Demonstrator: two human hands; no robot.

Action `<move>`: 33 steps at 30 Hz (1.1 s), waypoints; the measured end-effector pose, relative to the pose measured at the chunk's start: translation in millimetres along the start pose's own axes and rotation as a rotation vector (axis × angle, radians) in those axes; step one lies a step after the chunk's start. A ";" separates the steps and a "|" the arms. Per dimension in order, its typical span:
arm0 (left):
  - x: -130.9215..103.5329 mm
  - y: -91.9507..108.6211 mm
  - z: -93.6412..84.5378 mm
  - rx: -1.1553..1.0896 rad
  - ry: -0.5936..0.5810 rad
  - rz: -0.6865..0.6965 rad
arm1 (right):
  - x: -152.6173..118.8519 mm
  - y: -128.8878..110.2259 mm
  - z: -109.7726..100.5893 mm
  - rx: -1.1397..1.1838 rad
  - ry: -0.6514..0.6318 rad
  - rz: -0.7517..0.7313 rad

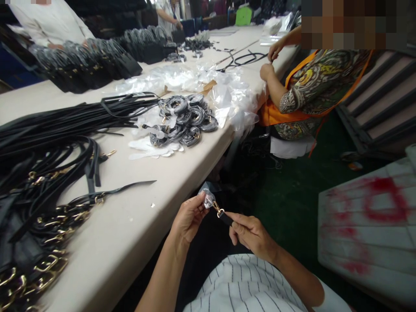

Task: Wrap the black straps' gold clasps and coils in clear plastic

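Between my hands, over my lap, is a black strap with a gold snap hook at its end. My right hand is closed on the strap just behind the hook's ring. My left hand pinches a small clear plastic wrap that touches the hook's tip. How far the wrap covers the hook I cannot tell. The rest of the strap is hidden behind my right hand.
The table runs along my left. On it lie black straps with gold buckles, wrapped strap coils and plastic bags. A co-worker sits ahead on the right, near a white sack.
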State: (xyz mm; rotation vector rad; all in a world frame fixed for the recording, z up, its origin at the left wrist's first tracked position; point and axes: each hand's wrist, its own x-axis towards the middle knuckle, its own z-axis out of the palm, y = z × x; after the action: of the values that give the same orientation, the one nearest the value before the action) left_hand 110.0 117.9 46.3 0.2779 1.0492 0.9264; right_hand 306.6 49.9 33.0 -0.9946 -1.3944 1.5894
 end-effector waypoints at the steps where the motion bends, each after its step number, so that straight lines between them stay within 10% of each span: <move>1: -0.1 -0.4 0.1 -0.003 -0.002 -0.011 | 0.0 0.1 0.2 -0.005 0.003 0.004; 24: -11.7 -12.7 15.5 -0.013 -0.240 -0.003 | 6.2 2.1 4.3 0.060 0.115 0.170; 33: -3.5 -24.3 35.2 0.355 -0.109 0.310 | 22.6 18.2 7.3 0.145 0.238 0.288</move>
State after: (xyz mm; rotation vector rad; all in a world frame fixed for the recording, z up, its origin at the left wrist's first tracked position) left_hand 151.4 108.1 51.6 0.7960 1.0847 0.9844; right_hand 290.1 66.2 14.3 -1.2936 -0.9943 1.6862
